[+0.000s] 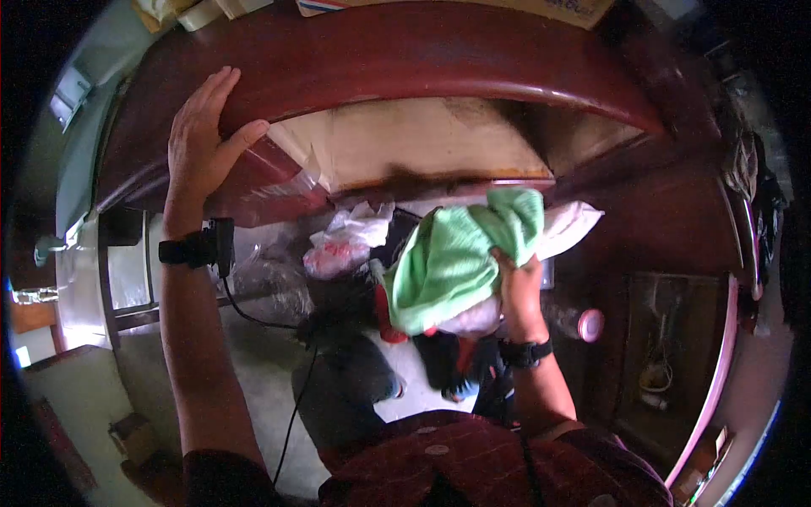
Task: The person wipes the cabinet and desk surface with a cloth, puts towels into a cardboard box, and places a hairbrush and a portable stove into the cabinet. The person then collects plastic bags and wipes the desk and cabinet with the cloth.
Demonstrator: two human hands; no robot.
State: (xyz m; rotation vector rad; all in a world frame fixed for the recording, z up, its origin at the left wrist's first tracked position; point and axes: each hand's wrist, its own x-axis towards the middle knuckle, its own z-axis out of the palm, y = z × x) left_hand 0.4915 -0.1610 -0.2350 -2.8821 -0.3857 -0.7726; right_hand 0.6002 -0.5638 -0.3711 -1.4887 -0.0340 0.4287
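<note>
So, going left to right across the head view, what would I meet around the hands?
Left hand, plastic bag, green cloth held in the right hand, round pink-rimmed object.

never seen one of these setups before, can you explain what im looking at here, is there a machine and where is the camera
There is no robot here: the work is done by a person's two bare hands. The single picture comes from a camera worn on that person's head, looking forward and down, so the arms reach away from you.

The left hand is open, at the edge of a dark red piece of furniture. At the far side of its top you can see part of a cardboard box.

The right hand grips a bunched green cloth, hanging in front of the furniture. Something pale shows behind it; I can't tell whether it belongs to the cloth. Lower down, left of the cloth, is a whitish plastic bag.
</note>
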